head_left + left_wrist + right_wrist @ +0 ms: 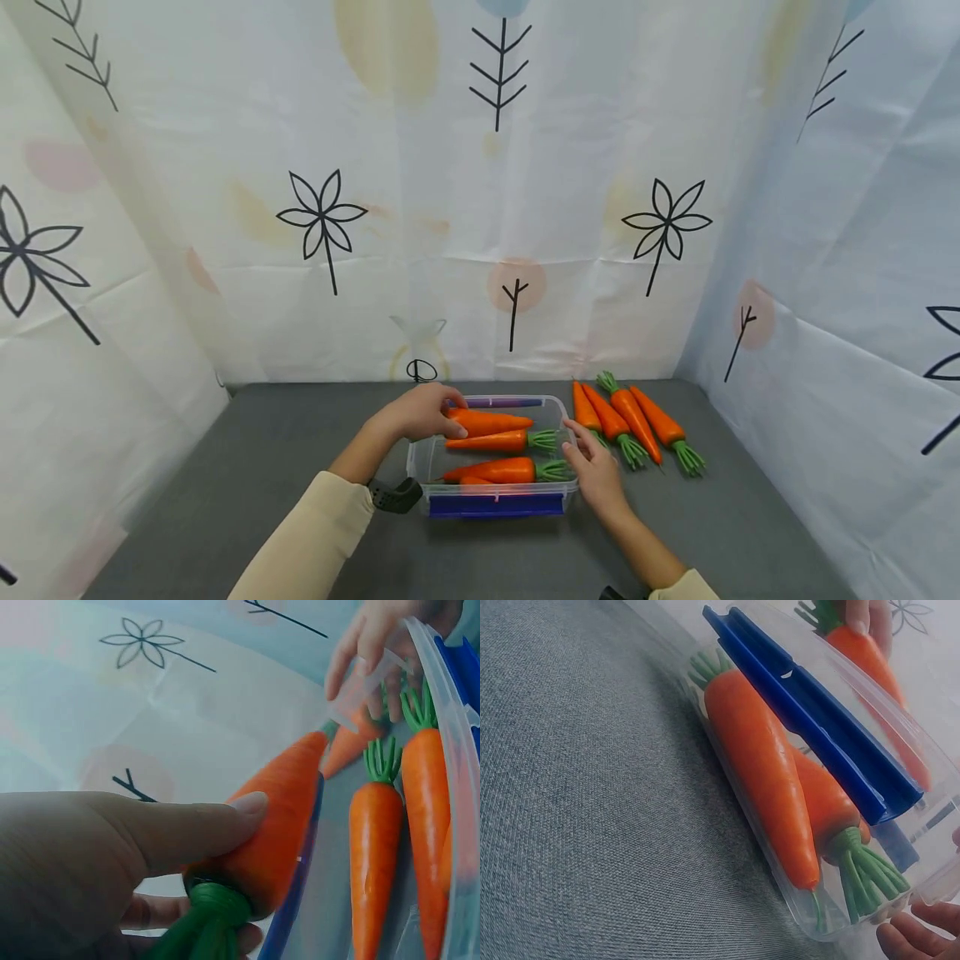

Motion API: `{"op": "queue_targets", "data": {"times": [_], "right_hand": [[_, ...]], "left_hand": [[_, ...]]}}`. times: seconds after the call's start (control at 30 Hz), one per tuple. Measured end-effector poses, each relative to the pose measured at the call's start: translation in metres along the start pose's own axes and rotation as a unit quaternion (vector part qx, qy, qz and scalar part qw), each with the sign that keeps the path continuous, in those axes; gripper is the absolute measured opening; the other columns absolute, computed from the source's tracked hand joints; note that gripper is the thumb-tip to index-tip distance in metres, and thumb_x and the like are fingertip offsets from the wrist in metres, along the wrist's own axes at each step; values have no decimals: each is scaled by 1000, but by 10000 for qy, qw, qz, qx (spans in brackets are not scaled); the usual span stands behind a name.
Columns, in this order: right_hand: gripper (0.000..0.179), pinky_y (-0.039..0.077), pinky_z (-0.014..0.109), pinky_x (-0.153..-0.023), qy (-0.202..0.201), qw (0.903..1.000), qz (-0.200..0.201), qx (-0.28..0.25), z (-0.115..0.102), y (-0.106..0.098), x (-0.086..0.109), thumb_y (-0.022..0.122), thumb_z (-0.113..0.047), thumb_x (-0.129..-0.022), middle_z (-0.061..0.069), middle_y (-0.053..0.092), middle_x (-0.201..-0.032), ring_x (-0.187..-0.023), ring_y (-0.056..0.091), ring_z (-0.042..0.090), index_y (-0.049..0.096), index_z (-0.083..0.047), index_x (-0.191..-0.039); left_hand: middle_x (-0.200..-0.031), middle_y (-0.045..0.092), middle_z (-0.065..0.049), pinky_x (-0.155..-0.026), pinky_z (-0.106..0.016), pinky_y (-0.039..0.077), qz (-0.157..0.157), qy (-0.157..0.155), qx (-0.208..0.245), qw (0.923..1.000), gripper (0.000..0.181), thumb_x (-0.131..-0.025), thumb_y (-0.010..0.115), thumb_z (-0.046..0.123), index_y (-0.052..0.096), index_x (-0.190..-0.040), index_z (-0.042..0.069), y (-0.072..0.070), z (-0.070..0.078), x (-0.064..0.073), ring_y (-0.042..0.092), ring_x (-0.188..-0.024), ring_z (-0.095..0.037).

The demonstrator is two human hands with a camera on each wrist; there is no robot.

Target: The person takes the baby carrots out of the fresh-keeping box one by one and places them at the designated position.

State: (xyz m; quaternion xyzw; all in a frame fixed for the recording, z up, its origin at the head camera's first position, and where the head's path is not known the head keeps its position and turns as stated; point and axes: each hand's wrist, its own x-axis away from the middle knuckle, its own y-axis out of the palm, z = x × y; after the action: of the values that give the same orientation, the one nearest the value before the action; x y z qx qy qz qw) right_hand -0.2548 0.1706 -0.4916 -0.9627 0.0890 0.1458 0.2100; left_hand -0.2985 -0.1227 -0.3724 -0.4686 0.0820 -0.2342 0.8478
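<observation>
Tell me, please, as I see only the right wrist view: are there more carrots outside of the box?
Observer: Yes, four carrots lie on the table, to the right of the box.
Operator: Are their leaves all at the same end?
Observer: No, the third from the left has its leaves at the far end; the others, at the near end.
Operator: Is something worn near the left hand?
Observer: Yes, a dark band shows by the cream sleeve.

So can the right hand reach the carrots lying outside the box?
Likely yes: the right hand, holding no carrot, is at the box; the loose carrots lie close by, nothing visibly blocking them.
</observation>
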Motion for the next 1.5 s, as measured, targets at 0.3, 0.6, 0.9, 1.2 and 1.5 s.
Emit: {"op": "queue_targets", "data": {"times": [0.3,0.6,0.9,1.2,1.5], "right_hand": [[38,48,40,-80,35,10000,15,-16,1,-1,0,60,-14,-96,18,68,-107,-95,62,27,60,-12,-134],[37,48,40,-79,15,10000,82,44,1,0,1,60,-12,-96,16,68,-106,-94,62,28,60,-11,-134],[38,49,39,-79,18,10000,55,4,3,1,1,60,-12,-97,15,69,-105,-94,63,27,60,-12,-134],[37,49,40,-80,17,9999,56,-88,2,1,0,59,-13,-97,15,68,-107,-93,63,27,59,-12,-134],[38,48,44,-82,44,9999,129,-57,3,3,1,59,-11,-96,18,68,-108,-96,62,28,59,-12,-134]], "left_hand": [[-97,59,-1,-60,-34,47,871,-226,738,9932,46,-82,80,30,67,-122,11,4,-18,21,53,-72,-18],[-103,62,-4,-64,-34,49,1686,-475,1975,9645,47,-83,78,36,66,-121,12,9,-50,32,58,-81,-20],[-106,61,-10,-64,-33,47,2686,-838,2511,9262,47,-85,77,33,64,-122,9,18,-72,39,56,-83,-24],[-104,60,-16,-64,-30,44,3506,-1440,2517,8905,48,-85,76,30,62,-120,0,32,-98,37,54,-83,-26],[-105,61,-22,-66,-36,49,3560,-2100,1794,8927,55,-83,77,36,62,-118,-3,54,-130,34,58,-88,-32]]}}
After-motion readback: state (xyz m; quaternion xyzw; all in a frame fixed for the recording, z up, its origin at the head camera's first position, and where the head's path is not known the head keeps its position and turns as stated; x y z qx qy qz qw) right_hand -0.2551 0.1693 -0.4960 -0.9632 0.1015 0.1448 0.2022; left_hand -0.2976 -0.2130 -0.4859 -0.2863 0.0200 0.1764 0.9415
